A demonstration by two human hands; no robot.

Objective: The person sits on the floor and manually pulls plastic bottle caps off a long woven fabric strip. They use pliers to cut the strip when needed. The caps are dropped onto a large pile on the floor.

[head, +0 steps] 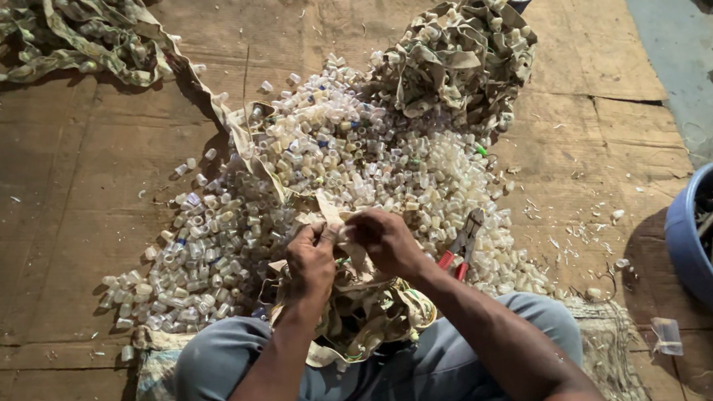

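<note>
Informal floor-level sorting workshop, likely for scrap or recycling.

Work area: flattened brown cardboard sheets [99,169] laid over a concrete floor [683,51]. Stock: large heap of small clear plastic caps [325,168]; tangled piles of pale strip material [456,52]. Tools: red-handled pliers [462,246] on the heap; blue plastic tub [698,249] filled with metal tools and scrap. Worker seated on the floor, a woven mat [610,342] underneath.

Glossy plastic caps [316,169]; matt cardboard floor [83,189]
</note>
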